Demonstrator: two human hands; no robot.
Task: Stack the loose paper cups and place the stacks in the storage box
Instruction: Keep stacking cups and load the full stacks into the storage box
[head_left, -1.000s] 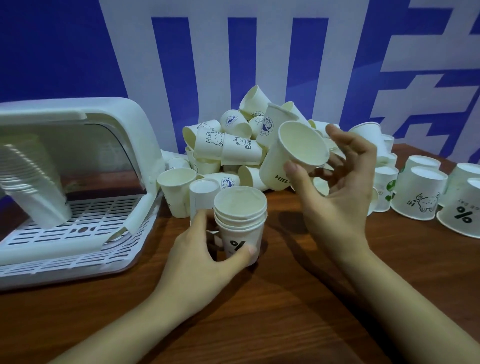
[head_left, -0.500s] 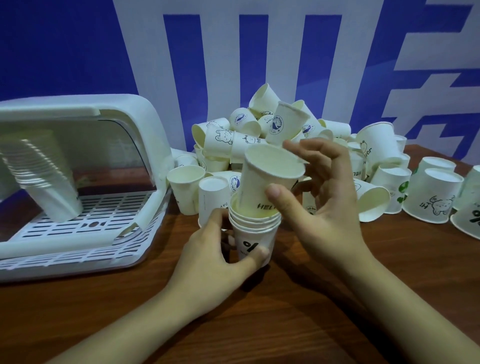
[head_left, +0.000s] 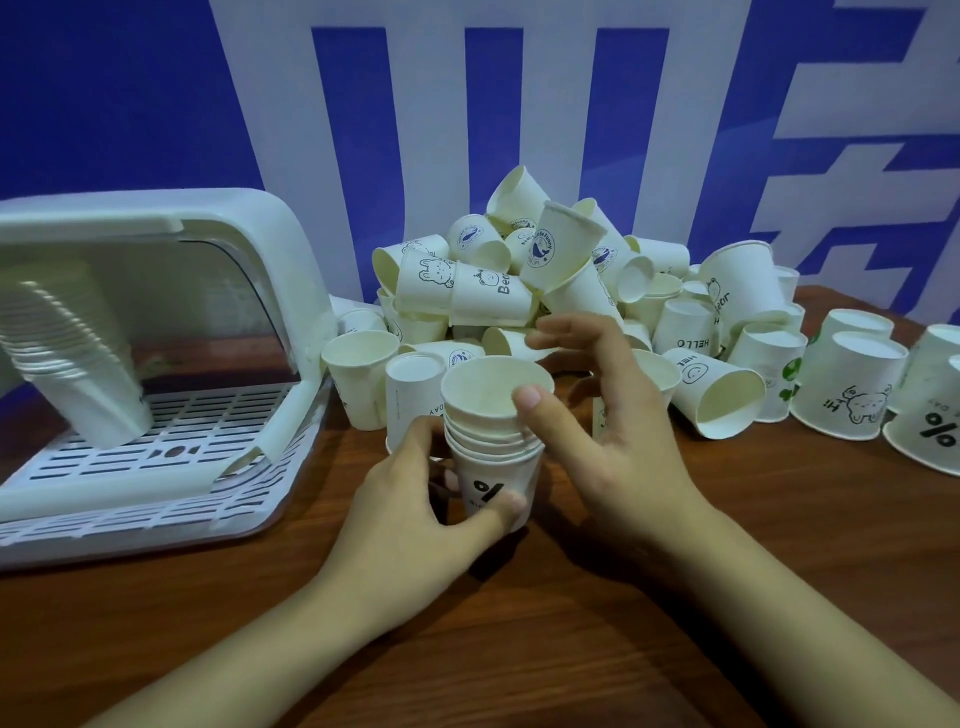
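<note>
A short stack of white paper cups (head_left: 488, 421) stands upright on the wooden table (head_left: 519, 634), its bottom cup marked "%". My left hand (head_left: 415, 514) grips the lower part of the stack, thumb in front and fingers behind. My right hand (head_left: 618, 447) is beside the stack's right side; its thumb touches the top cup's rim and its fingers are spread loosely above and behind. The white storage box (head_left: 249, 223) stands open at the left with a long stack of cups (head_left: 78, 374) leaning inside it.
A big pile of loose paper cups (head_left: 519, 270) lies behind the hands against the blue-and-white wall. Several upside-down cups (head_left: 852, 395) stand at the right. Two single cups (head_left: 358, 379) stand between box and stack. Bare table lies near me.
My right hand brought a "HELLO" cup from the pile down into the stack, pushed it in and loosened its fingers. My left hand kept its grip on the stack.
</note>
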